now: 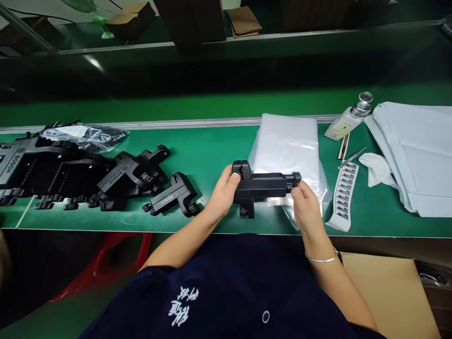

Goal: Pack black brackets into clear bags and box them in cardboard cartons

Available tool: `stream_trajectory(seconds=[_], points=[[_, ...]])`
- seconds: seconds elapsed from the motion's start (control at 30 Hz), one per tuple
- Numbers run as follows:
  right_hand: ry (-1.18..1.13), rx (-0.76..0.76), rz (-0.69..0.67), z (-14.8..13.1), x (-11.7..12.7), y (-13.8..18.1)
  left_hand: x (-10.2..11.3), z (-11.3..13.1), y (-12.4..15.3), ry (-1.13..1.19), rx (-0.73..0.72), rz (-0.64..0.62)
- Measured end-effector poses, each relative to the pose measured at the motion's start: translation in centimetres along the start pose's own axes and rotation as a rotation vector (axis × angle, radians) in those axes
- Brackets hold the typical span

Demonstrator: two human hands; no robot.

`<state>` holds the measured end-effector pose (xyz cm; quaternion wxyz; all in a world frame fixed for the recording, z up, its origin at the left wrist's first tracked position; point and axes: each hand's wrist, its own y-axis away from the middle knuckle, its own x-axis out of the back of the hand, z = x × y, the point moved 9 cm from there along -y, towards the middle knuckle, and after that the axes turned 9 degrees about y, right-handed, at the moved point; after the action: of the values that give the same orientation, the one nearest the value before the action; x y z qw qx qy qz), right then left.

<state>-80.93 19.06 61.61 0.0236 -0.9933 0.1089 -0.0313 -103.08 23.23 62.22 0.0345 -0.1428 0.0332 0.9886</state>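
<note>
Between my two hands is a black clamp bracket, raised in front of me at the bench's near edge. My left hand is closed around its wide end, thumb on top. At the other end, my right hand pinches near the small knob. Left of my hands lies a similar black bracket marked BOSCH. Beyond it more of these brackets are heaped along the left of the green bench. Clear plastic bags lie stacked just behind the held bracket, which covers part of them.
At right are a label strip, tweezers, a pump-top bottle, a crumpled white cloth and white sheets. A bagged item lies behind the heap. A red stool and a cardboard box stand below.
</note>
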Motion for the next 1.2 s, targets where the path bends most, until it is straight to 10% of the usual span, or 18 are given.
stream_trajectory(seconds=[0.27,0.57,0.87,1.0,1.2], points=[[-0.073,-0.072,0.071,1.1,0.1,0.0,0.0,0.5,0.3,0.079,-0.059,0.027],[0.043,-0.316,-0.52,1.2,-7.9,4.2,1.3,-4.9,-0.9,0.68,0.504,0.395],[-0.065,-0.385,-0.554,1.2,-10.0,4.6,1.0,-5.6,-0.8,0.707,0.52,0.346],[-0.199,-0.208,-0.216,-0.5,-5.9,2.4,1.1,-3.1,-0.9,0.533,0.31,0.246],[-0.22,-0.246,-0.052,1.5,-3.9,0.1,-4.7,2.1,0.7,0.282,0.126,-0.342]])
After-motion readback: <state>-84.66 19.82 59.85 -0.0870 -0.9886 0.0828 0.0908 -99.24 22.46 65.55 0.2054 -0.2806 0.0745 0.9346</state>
